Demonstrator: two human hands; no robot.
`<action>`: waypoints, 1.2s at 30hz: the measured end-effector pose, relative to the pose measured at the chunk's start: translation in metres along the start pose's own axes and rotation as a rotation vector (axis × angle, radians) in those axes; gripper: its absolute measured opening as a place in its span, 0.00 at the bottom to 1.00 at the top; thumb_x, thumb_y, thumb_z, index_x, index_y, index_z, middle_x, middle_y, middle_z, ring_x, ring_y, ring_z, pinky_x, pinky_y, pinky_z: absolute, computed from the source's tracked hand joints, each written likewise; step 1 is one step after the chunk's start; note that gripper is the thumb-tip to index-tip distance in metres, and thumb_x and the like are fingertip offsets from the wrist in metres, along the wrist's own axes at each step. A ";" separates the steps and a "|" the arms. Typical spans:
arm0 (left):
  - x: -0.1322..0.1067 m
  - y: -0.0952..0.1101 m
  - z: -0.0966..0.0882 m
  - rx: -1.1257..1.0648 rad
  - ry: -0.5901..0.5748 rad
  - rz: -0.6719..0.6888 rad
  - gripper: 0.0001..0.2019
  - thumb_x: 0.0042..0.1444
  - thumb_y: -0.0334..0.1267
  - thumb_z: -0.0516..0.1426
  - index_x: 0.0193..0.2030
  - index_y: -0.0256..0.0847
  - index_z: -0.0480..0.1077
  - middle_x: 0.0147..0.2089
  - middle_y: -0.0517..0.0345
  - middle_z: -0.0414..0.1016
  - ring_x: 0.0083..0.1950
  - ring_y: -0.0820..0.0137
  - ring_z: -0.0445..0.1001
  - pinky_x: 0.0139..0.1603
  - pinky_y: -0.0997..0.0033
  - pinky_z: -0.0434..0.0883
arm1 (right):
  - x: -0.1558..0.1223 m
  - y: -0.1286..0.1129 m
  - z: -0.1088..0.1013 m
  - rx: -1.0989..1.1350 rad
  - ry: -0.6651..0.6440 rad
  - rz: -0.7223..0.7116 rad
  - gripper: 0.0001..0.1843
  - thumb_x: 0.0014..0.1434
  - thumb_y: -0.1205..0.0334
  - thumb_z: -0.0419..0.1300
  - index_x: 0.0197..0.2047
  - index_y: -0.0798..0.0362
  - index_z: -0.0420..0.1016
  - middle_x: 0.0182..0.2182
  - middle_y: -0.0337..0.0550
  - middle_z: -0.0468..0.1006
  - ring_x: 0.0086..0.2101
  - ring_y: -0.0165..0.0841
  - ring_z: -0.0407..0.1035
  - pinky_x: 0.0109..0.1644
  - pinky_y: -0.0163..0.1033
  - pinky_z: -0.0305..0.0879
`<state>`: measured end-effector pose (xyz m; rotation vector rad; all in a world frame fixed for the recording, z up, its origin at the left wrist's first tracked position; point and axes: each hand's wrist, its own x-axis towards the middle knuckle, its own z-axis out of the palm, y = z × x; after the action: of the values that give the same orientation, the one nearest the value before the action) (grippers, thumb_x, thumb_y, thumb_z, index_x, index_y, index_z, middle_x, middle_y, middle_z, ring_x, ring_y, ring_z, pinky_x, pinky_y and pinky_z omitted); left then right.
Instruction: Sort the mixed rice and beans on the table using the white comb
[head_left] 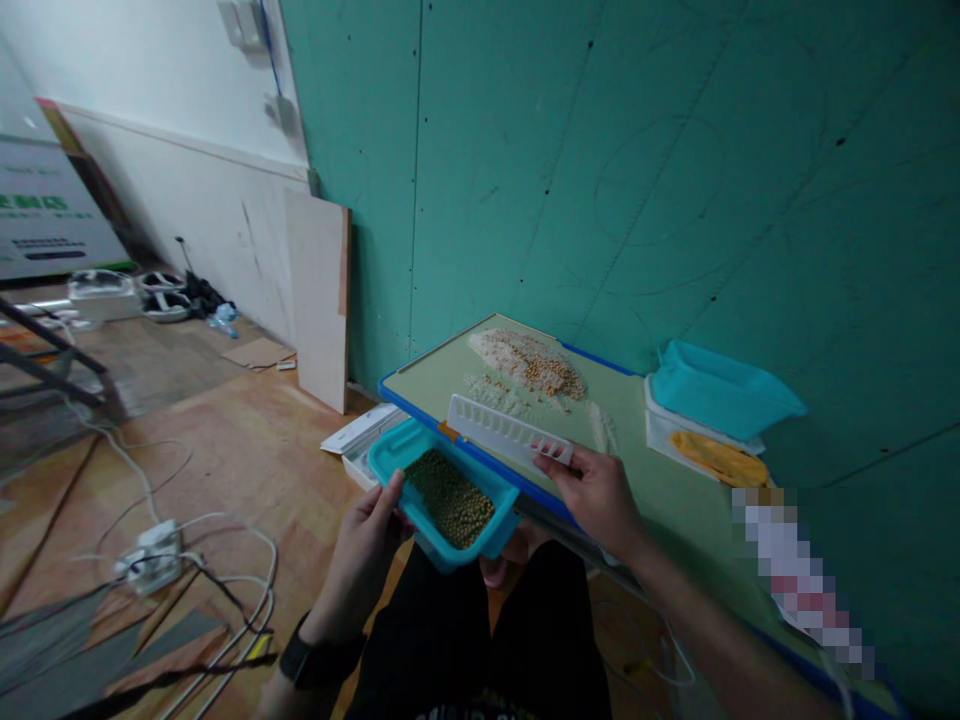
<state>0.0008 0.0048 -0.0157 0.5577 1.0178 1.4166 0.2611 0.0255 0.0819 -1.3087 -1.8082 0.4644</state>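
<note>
My left hand (375,525) grips the near left rim of a turquoise plastic container (446,555), held just below the table's front edge. Inside lie green beans (431,478) and yellowish beans (465,512). With fingers closed on one end, my right hand (596,490) holds a white slotted plastic strip (495,425) along the table edge, above the container's far rim. Behind the strip, a heap of white rice-like grains (499,350) mixed with yellow beans (551,375) rests on the pale green tabletop (431,375). A few scattered grains lie nearer the strip.
A second turquoise container (724,390) stands at the table's right, near a yellow item (720,458). The green wall (600,180) rises directly behind the table. White cables and a power strip (154,555) lie on the left floor. A board (319,300) leans on the wall.
</note>
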 end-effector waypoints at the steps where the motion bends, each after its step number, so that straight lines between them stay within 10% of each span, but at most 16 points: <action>1: 0.000 0.000 0.000 -0.002 -0.004 -0.004 0.20 0.52 0.54 0.67 0.25 0.40 0.71 0.21 0.63 0.71 0.24 0.74 0.69 0.28 0.76 0.68 | -0.003 -0.001 0.000 -0.014 0.001 -0.003 0.12 0.64 0.53 0.62 0.41 0.49 0.85 0.39 0.45 0.87 0.41 0.43 0.81 0.45 0.42 0.77; 12: -0.011 0.007 0.010 -0.001 -0.040 -0.011 0.20 0.51 0.53 0.68 0.21 0.41 0.69 0.19 0.65 0.68 0.21 0.76 0.65 0.25 0.77 0.64 | -0.017 -0.002 0.010 -0.159 0.050 -0.097 0.14 0.67 0.55 0.58 0.47 0.48 0.84 0.37 0.46 0.87 0.35 0.41 0.82 0.39 0.38 0.75; 21: -0.009 -0.015 -0.003 -0.002 0.047 -0.062 0.21 0.43 0.57 0.70 0.21 0.42 0.72 0.17 0.64 0.69 0.20 0.74 0.67 0.21 0.76 0.64 | 0.025 -0.033 0.072 -0.590 -0.205 -0.410 0.26 0.66 0.71 0.51 0.65 0.55 0.69 0.59 0.57 0.76 0.42 0.42 0.81 0.42 0.41 0.76; 29: -0.013 -0.020 -0.001 0.019 0.015 -0.119 0.20 0.43 0.54 0.72 0.19 0.42 0.72 0.17 0.63 0.68 0.21 0.74 0.65 0.22 0.76 0.65 | 0.093 -0.072 0.137 -0.827 -0.278 -0.304 0.23 0.66 0.75 0.48 0.61 0.78 0.67 0.47 0.80 0.78 0.45 0.53 0.80 0.41 0.51 0.79; 36: -0.006 -0.034 -0.009 0.077 -0.016 -0.126 0.20 0.46 0.57 0.69 0.24 0.42 0.75 0.20 0.63 0.68 0.22 0.72 0.64 0.23 0.74 0.64 | 0.089 -0.090 0.137 -0.846 -0.235 -0.181 0.21 0.64 0.78 0.49 0.57 0.80 0.71 0.41 0.77 0.81 0.43 0.52 0.81 0.39 0.48 0.79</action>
<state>0.0123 -0.0078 -0.0475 0.5505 1.0801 1.2646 0.0891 0.0942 0.1018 -1.6477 -2.4222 -0.3117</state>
